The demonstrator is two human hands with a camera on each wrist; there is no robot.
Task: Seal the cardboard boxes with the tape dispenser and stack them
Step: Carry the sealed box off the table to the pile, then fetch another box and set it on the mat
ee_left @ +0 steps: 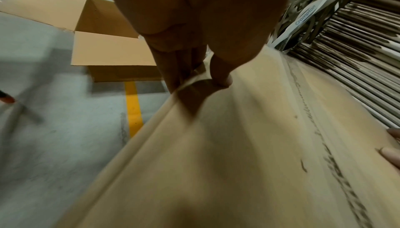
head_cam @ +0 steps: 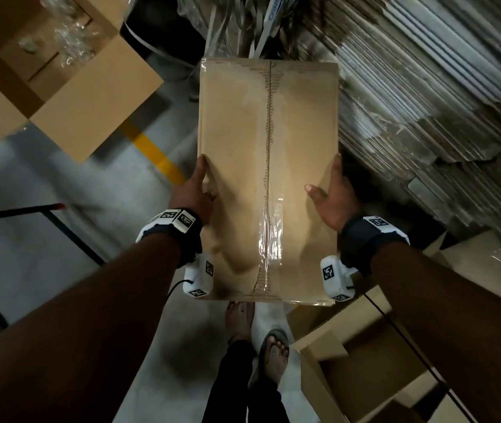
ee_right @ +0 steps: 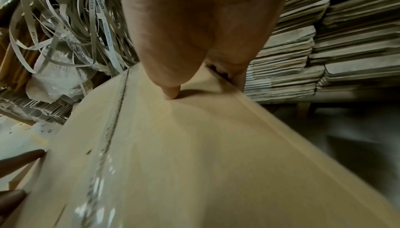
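Note:
I hold a sealed brown cardboard box [head_cam: 243,132] flat in the air over the floor, with clear tape [head_cam: 270,239] along its centre seam. My left hand [head_cam: 203,178] grips the box's left edge, thumb on top and fingers down the side. In the left wrist view the thumb [ee_left: 223,77] presses the lid [ee_left: 238,146]. My right hand [head_cam: 327,181] grips the right edge the same way, its thumb [ee_right: 173,91] on the lid [ee_right: 194,146]. No tape dispenser is in view.
An open box [head_cam: 84,96] lies at upper left and another [head_cam: 365,361] at lower right by my feet [head_cam: 270,352]. Stacks of flattened cardboard [head_cam: 426,102] fill the right side. Tangled strapping strips [ee_right: 65,26] lie ahead. A yellow floor line [head_cam: 154,154] and a black metal frame [head_cam: 69,233] are on the left.

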